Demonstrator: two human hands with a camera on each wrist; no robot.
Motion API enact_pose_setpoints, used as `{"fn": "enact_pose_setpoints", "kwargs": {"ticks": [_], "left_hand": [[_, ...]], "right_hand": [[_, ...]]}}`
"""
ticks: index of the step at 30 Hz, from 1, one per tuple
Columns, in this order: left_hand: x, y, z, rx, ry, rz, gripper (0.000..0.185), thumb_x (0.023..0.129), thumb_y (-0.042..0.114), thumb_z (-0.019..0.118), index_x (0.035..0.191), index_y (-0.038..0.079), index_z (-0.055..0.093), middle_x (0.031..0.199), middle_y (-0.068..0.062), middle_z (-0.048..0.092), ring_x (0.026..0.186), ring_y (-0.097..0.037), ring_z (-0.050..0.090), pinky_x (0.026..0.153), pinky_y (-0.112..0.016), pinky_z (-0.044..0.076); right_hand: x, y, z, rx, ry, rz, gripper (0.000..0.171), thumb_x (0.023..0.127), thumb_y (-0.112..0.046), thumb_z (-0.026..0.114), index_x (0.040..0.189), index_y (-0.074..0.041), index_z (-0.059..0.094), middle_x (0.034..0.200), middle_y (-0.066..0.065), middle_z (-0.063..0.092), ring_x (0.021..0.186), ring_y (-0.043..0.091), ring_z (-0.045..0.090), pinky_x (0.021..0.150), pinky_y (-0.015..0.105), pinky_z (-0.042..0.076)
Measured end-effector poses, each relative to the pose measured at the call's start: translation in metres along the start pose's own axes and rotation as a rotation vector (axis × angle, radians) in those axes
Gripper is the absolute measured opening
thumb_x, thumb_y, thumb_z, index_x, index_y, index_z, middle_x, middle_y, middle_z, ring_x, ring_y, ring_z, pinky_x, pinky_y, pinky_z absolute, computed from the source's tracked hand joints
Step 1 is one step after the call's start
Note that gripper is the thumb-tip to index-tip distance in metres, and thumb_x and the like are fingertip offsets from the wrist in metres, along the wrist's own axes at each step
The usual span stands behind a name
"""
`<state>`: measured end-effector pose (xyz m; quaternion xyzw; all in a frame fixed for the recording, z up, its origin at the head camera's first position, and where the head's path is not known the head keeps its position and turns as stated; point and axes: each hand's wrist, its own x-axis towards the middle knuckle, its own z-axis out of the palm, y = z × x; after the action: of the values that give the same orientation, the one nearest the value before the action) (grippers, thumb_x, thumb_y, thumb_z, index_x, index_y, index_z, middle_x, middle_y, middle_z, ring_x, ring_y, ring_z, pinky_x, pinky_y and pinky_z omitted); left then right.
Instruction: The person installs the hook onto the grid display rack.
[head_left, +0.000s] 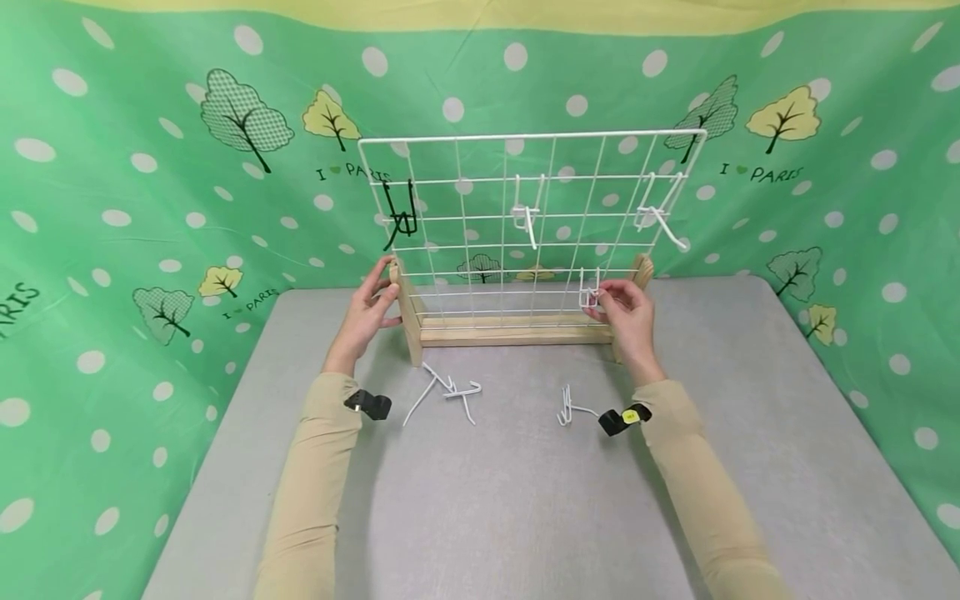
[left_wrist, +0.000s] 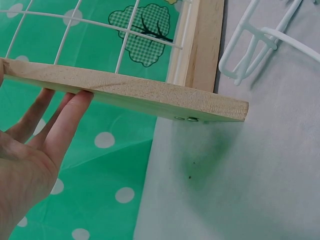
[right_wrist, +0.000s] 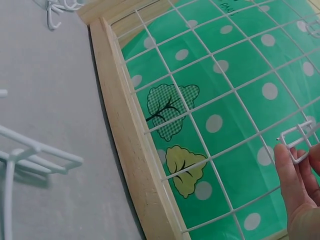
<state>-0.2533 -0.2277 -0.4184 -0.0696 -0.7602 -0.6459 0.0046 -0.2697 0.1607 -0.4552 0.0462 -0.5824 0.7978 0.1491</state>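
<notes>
A white wire grid panel (head_left: 487, 218) stands upright in a wooden stand (head_left: 517, 336). My left hand (head_left: 365, 312) holds the stand's left side post (left_wrist: 125, 89), its fingers (left_wrist: 70, 120) against the outer face and the thumb at the edge. At the lower right of the grid, my right hand (head_left: 628, 321) pinches a white wire hook (head_left: 589, 293). That hook (right_wrist: 295, 142) lies against the grid wires in the right wrist view. Higher up hang a black hook (head_left: 401, 218) at left, a white hook (head_left: 528, 215) in the middle and another white hook (head_left: 658, 215) at right.
On the grey table (head_left: 480, 500), two loose white hooks (head_left: 448, 388) lie overlapping in front of the stand's left side. A further white hook (head_left: 567, 407) lies near my right wrist. Behind the grid hangs a green dotted cloth (head_left: 450, 67).
</notes>
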Motion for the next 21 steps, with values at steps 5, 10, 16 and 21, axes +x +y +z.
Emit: {"fn": "enact_pose_setpoints", "kwargs": {"ticks": [5, 10, 16, 21], "left_hand": [[0.000, 0.000, 0.000, -0.004, 0.000, -0.001, 0.056, 0.104, 0.015, 0.044, 0.155, 0.016, 0.020, 0.146, -0.029, 0.031, 0.130, -0.045, 0.037, 0.089, -0.064, 0.047], [0.000, 0.000, 0.000, -0.001, -0.001, 0.004, 0.056, 0.104, 0.015, 0.044, 0.155, 0.016, 0.020, 0.145, -0.029, 0.032, 0.130, -0.045, 0.038, 0.089, -0.064, 0.047], [0.000, 0.000, 0.000, 0.002, 0.003, 0.000, 0.056, 0.104, 0.015, 0.044, 0.155, 0.015, 0.019, 0.145, -0.029, 0.032, 0.129, -0.045, 0.038, 0.089, -0.063, 0.047], [-0.001, 0.001, 0.000, 0.005, 0.002, -0.002, 0.056, 0.104, 0.016, 0.044, 0.155, 0.016, 0.020, 0.145, -0.028, 0.032, 0.129, -0.045, 0.038, 0.089, -0.063, 0.047]], "right_hand": [[-0.002, 0.002, 0.000, 0.028, 0.007, 0.000, 0.017, 0.091, 0.017, 0.052, 0.105, 0.026, 0.047, 0.082, 0.012, 0.059, 0.072, 0.015, 0.064, 0.066, 0.028, 0.060], [-0.005, 0.002, -0.001, 0.022, 0.026, -0.002, 0.010, 0.089, 0.019, 0.052, 0.098, 0.022, 0.050, 0.084, 0.016, 0.058, 0.072, 0.015, 0.065, 0.066, 0.026, 0.060], [-0.015, 0.010, -0.011, -0.072, 0.006, 0.074, 0.007, 0.089, 0.017, 0.054, 0.095, 0.014, 0.054, 0.080, 0.006, 0.061, 0.071, 0.013, 0.066, 0.069, 0.025, 0.059], [-0.024, 0.020, -0.020, -0.117, -0.014, 0.114, 0.011, 0.088, 0.017, 0.055, 0.099, 0.018, 0.052, 0.079, 0.003, 0.063, 0.069, 0.012, 0.066, 0.067, 0.025, 0.060]]}}
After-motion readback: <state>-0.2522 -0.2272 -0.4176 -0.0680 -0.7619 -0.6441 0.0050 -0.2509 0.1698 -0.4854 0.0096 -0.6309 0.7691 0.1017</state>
